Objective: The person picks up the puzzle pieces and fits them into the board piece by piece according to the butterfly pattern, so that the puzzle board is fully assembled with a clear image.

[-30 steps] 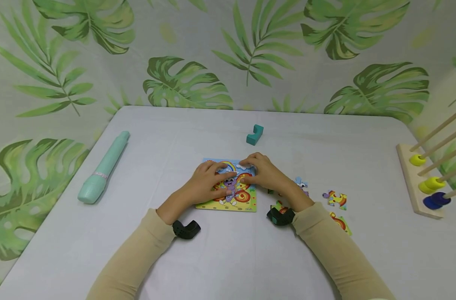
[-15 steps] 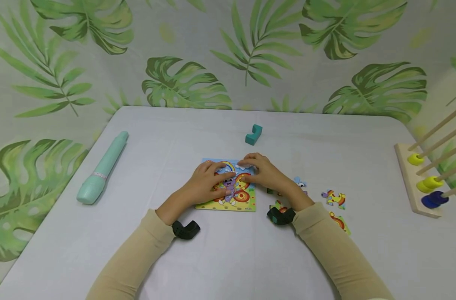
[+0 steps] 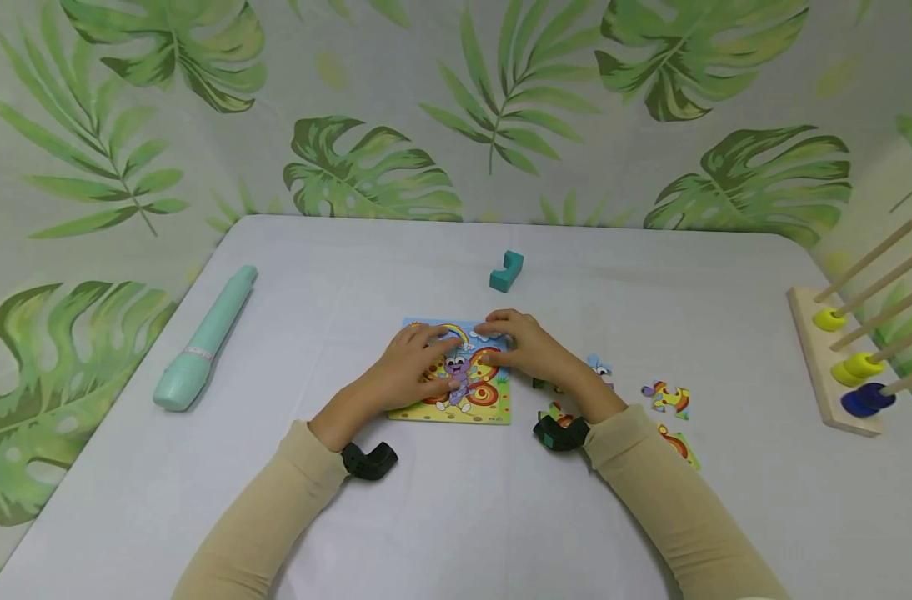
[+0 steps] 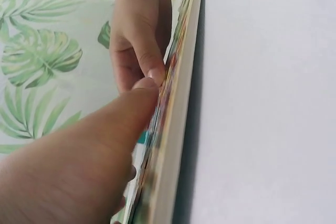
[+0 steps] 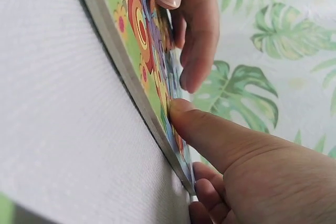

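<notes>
A colourful butterfly jigsaw puzzle (image 3: 477, 410) in a flat board lies mid-table. My left hand (image 3: 405, 367) is over its left half, fingers loosely spread; in the right wrist view these left fingers (image 5: 197, 51) hang just over the picture. My right hand (image 3: 534, 346) holds the puzzle's far right corner. Its thumb (image 5: 197, 124) presses the picture while other fingers curl at the board's edge in the right wrist view. Loose puzzle pieces lie right of the board, one with a yellow and red pattern (image 3: 669, 400); some are partly hidden under my right arm.
A teal curved block (image 3: 507, 272) sits beyond the puzzle. On the left lies a mint-green tapered object (image 3: 207, 337) with a pale band. A wooden peg stand (image 3: 824, 358) with yellow and dark blue rings stands at the right edge. Black devices (image 3: 369, 461) are on both wrists.
My left hand has drawn slightly back to the left, its fingertips baring more of the butterfly's face. My right hand stays almost still at the corner.
</notes>
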Motion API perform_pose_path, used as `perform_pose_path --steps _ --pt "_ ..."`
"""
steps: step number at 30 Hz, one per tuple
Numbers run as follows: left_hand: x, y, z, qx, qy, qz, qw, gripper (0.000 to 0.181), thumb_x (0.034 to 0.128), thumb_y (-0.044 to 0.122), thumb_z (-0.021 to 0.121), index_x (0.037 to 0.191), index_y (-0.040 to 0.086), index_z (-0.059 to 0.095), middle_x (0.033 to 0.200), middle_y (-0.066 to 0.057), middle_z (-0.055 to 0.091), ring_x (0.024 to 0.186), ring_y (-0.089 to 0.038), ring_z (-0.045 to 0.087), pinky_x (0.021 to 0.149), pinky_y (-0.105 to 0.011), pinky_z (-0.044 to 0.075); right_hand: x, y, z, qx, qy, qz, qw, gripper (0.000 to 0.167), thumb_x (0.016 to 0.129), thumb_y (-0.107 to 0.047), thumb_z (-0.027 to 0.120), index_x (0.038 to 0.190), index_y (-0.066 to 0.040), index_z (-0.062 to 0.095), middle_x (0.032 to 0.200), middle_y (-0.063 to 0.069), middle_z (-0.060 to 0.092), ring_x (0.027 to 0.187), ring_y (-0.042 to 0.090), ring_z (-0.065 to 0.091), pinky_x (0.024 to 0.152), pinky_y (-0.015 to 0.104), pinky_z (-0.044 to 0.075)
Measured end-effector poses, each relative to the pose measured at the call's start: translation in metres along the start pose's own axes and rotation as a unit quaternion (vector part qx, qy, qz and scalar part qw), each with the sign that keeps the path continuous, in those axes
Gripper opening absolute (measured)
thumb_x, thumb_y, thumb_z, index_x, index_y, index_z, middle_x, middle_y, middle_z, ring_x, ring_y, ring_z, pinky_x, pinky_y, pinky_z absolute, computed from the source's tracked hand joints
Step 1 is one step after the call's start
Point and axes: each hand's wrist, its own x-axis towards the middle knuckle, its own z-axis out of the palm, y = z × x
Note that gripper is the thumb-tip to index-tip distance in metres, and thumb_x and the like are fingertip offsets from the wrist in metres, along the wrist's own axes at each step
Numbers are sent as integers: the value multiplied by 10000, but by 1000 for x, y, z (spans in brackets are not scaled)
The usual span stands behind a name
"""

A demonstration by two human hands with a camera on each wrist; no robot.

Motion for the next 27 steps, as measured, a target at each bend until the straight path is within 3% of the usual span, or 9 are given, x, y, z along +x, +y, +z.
perform_pose_path --steps 6,13,19,22,27 --pt "-9 -7 -8 -594 167 -414 9972 688 825 530 543 1375 153 373 1393 -80 298 1310 -273 167 1033 -454 193 0 2 0 -19 11 -36 10000 442 833 -271 650 1239 -127 552 1313 99 387 1189 291 307 967 491 269" --pt "-36 -25 -18 -924 1 -680 9934 810 763 573 595 1394 144 324 1425 -89 234 1310 -290 146 1017 -489 202 0 2 1 -28 11 -28 10000 439 838 -275 643 1244 -139 547 1321 97 382 1194 289 304 970 488 268" --pt "-55 -36 -20 -1062 -201 -489 9929 956 661 622 662 1406 144 302 1440 -79 232 1316 -294 139 1023 -506 162 1 1 0 -82 5 -48 10000 443 839 -274 643 1246 -129 544 1321 109 382 1197 302 305 969 497 264" --pt "-57 -37 -19 -981 -205 -358 9943 971 649 648 650 1405 144 309 1441 -73 240 1319 -290 136 1029 -504 142 -1 -2 -2 -52 -43 25 10000 463 842 -278 638 1263 -121 526 1340 117 359 1217 308 291 978 500 259" --pt "-56 -38 -17 -860 -238 -397 9952 971 642 667 639 1404 161 314 1443 -55 241 1322 -274 133 1038 -484 127 -8 -11 -14 320 -35 252 9992 520 849 -293 627 1308 -116 458 1388 100 292 1237 289 308 986 479 283"
